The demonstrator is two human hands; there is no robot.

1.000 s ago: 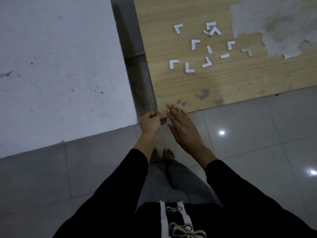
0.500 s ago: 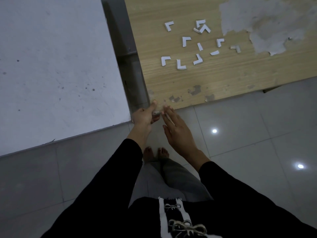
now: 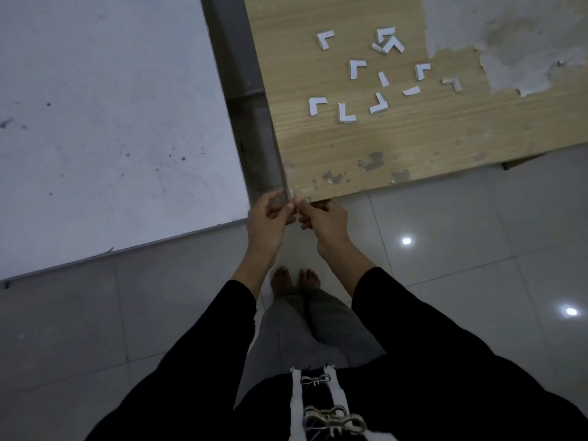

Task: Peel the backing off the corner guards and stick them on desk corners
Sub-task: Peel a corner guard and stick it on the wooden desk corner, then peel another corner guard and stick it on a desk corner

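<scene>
Left hand (image 3: pixel 272 218) and right hand (image 3: pixel 323 219) meet at near left corner of wooden desk (image 3: pixel 413 138), fingers curled, pinching small corner guard (image 3: pixel 304 200) between them; guard too small to tell axis or heading. White L-shaped pieces (image 3: pixel 345 112) lie scattered flat on desk nearer left edge, arms pointing all ways

Wht L-guards (image 3: pixel 343 111) (scattered) on desk (image 3: pixel 413 138).
</scene>
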